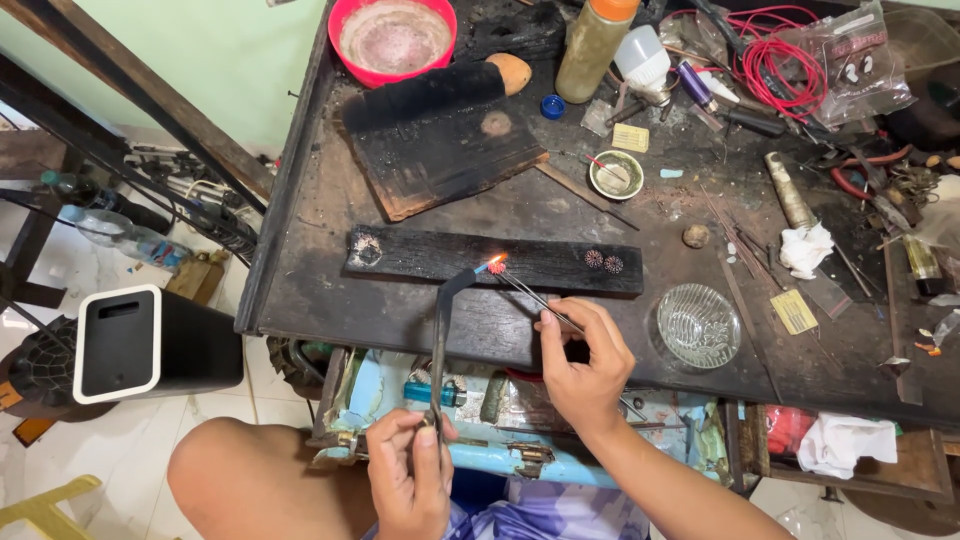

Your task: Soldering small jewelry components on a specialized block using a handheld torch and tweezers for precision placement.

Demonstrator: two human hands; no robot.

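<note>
My left hand [410,475] grips the handle of a dark gas torch [441,330], whose bent nozzle points up at a long charred wooden block [430,257]. A small blue flame meets a glowing orange piece [496,264] on that block. My right hand [583,365] pinches thin metal tweezers [535,298], and their tips reach the glowing piece. Two small round dark-red ornaments [603,262] lie further right on the same block.
The dark workbench [310,290] carries a second charred board [440,140], a red bowl [393,38], a small white dish [615,174], a glass dish [698,325], red wire [780,65], bottles and scattered tools. An open drawer [500,405] sits below. A black-and-white box [140,345] stands on the floor.
</note>
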